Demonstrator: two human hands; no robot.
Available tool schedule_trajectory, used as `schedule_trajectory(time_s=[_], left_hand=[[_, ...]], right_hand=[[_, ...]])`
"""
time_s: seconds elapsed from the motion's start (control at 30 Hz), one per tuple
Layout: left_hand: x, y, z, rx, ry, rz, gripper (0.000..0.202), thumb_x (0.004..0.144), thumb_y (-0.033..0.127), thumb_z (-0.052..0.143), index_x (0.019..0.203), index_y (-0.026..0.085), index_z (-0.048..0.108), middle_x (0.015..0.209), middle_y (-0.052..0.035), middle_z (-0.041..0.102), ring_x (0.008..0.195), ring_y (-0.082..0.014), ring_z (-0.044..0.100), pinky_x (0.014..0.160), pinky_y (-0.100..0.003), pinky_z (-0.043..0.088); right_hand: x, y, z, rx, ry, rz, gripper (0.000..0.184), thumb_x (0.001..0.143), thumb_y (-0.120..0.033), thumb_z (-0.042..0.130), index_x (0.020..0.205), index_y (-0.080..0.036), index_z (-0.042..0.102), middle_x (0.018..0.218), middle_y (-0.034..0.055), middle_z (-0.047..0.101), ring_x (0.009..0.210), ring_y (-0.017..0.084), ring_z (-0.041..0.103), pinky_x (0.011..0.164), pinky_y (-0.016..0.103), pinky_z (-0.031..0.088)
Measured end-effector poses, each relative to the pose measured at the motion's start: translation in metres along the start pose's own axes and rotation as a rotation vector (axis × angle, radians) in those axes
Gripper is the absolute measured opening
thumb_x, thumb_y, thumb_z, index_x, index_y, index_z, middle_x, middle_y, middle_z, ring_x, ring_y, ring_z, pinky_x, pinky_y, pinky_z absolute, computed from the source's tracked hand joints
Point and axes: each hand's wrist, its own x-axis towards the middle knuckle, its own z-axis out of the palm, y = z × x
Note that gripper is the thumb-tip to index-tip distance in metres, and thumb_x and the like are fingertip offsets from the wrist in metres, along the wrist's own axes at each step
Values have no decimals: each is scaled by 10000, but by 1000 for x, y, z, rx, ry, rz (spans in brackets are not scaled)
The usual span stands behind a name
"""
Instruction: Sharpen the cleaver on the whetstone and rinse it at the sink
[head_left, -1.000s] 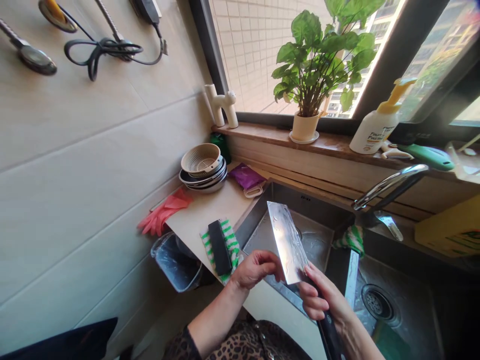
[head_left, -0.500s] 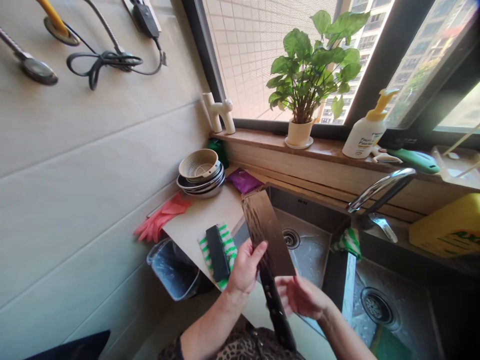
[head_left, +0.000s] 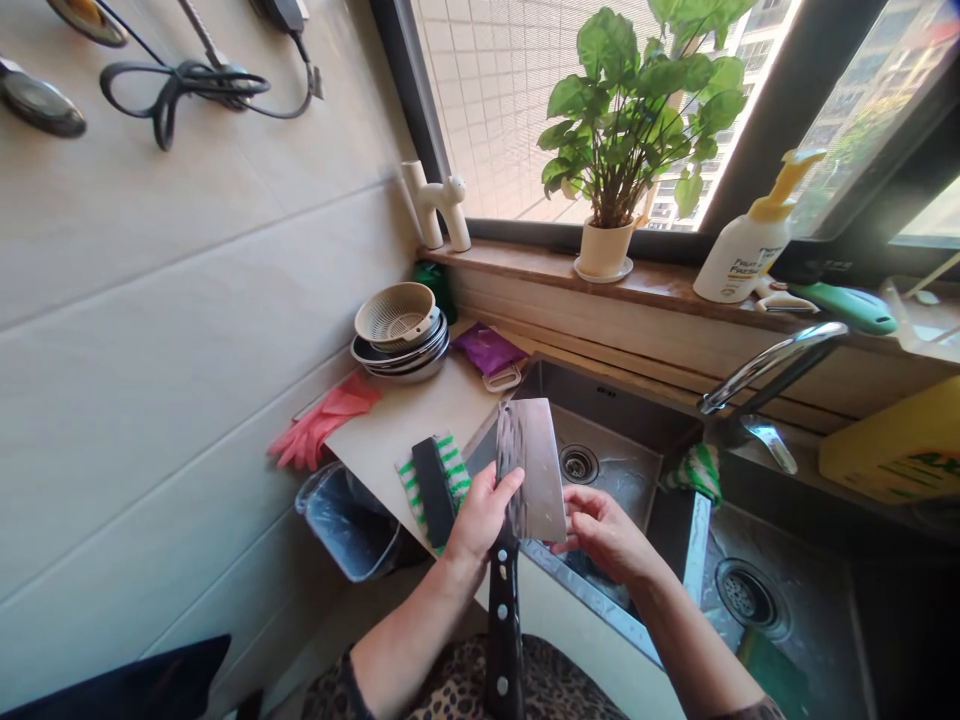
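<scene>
The left hand (head_left: 480, 518) is clenched around the heel of a black-handled cleaver (head_left: 531, 470) (blade upright, mid-frame, over the steel sink (head_left: 607, 420)); the right hand (head_left: 606, 535), half curled, touches the blade's lower corner with its fingertips.

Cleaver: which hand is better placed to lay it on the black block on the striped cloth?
Left, probably. The left hand grips the cleaver at the blade just above the handle, right beside the black block. The right hand only has its fingertips at the blade's far edge, over the sink.
</scene>
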Motion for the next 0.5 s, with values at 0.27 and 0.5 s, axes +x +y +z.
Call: schedule_trajectory(time_s=[0.27, 0.5], left_hand=[[3, 3, 1, 40, -47, -5, 469, 755, 597, 706, 915, 162, 630, 810, -34, 699, 765, -208, 628, 712, -310, 510], [6, 6, 3, 67, -49, 19, 471, 754, 593, 707, 903, 153, 626, 861, -43, 691, 764, -194, 603, 728, -307, 500]], right_hand=[[12, 2, -6, 4, -21, -22, 463, 573, -466, 912, 816, -152, 675, 643, -20, 656, 510, 85, 581, 525, 213, 544], [10, 2, -17, 79, -87, -8, 391, 631, -399, 898, 886, -160, 723, 693, -7, 689, 541, 90, 613, 562, 228, 566]])
